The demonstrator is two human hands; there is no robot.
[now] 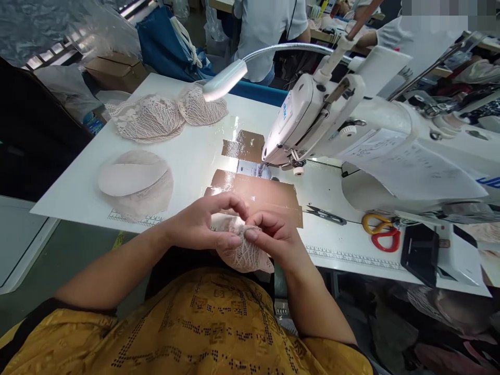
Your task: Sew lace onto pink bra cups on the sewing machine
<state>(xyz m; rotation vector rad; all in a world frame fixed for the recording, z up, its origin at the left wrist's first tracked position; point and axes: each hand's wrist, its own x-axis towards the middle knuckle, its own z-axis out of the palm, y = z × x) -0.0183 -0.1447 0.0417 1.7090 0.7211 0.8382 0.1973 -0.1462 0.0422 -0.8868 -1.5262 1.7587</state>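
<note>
My mustard top (211, 323) is closest to cam. Beyond it, the beige lace cup (248, 255) sits btwn my hands: L hand (213, 224) & R hand (275, 237) both pinch its upper edge, thumbs on top. Brown cardboard (258, 190) just ahead of fingers; sewing machine (300, 117) fwd-right; lace pieces (152, 120) fwd-left of L; black snips (327, 214) right of R.

Left hand (211, 224) and right hand (281, 239) both gripping a lace cup (246, 252) at the front edge of the surface (199, 148), sewing machine (291, 117) just beyond. More lace pieces (148, 120) back left, white oval (130, 178) on pale cloth (142, 205) nearer; scissors (385, 240), yellow-and-red handles, right.
</note>
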